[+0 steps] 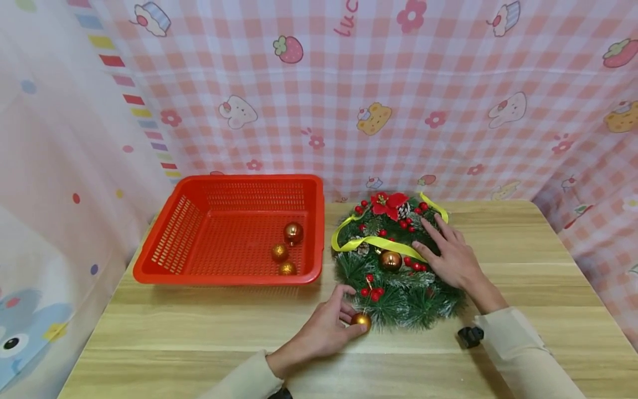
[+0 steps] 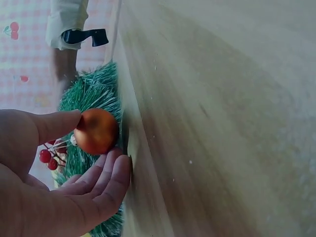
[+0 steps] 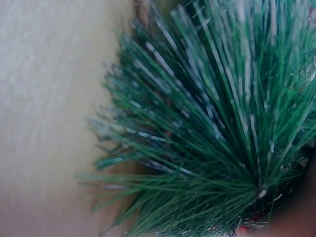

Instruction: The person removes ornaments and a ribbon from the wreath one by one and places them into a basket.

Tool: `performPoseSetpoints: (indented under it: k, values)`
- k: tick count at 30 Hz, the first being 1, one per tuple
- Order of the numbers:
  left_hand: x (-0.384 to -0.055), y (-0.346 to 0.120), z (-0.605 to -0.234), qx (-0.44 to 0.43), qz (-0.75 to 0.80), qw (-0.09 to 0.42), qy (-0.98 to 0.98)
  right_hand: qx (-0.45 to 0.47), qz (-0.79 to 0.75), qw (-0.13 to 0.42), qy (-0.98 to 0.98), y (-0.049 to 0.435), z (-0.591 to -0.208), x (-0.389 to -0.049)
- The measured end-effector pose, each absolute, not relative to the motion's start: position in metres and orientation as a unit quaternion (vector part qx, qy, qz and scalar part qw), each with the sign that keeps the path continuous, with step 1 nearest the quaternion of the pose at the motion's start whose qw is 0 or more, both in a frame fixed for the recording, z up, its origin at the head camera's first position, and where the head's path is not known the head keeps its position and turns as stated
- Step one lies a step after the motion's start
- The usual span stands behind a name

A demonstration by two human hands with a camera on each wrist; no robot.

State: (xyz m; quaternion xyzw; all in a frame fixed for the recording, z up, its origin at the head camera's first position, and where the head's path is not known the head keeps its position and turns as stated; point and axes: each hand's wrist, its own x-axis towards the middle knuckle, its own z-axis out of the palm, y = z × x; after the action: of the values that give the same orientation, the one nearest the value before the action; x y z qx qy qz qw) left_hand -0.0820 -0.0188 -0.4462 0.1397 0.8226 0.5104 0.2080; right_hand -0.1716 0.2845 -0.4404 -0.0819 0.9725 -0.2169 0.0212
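Observation:
A green Christmas wreath (image 1: pixel 399 302) with frosted needles lies on the table, trimmed with red berries, pinecones and a red poinsettia (image 1: pixel 387 205). A yellow ribbon (image 1: pixel 379 242) loops across it, and a bronze bauble (image 1: pixel 390 260) sits near its middle. At the wreath's front left edge, my left hand (image 1: pixel 326 327) holds a matte gold bauble (image 2: pixel 98 132) between thumb and fingers; a thin loop rises from its cap. My right hand (image 1: pixel 454 259) rests on the wreath's right side with fingers spread, touching needles and ribbon. Wreath needles (image 3: pixel 212 123) fill much of the right wrist view.
Left of the wreath stands a red plastic basket (image 1: pixel 229 279) with perforated walls. Inside, at its right, lie a shiny bronze bauble (image 1: pixel 293 233) and two glittery gold ones (image 1: pixel 279 252). A checked curtain (image 1: pixel 319 100) hangs behind the wooden table (image 1: pixel 199 343).

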Motion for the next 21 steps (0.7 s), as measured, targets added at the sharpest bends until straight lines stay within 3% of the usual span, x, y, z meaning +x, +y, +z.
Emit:
performPoseSetpoints:
  k: [21]
  values:
    - [-0.078,-0.022,-0.426,0.134,0.56,0.193,0.794,-0.083,-0.219,0.02,0.972,0.284,-0.441,-0.172]
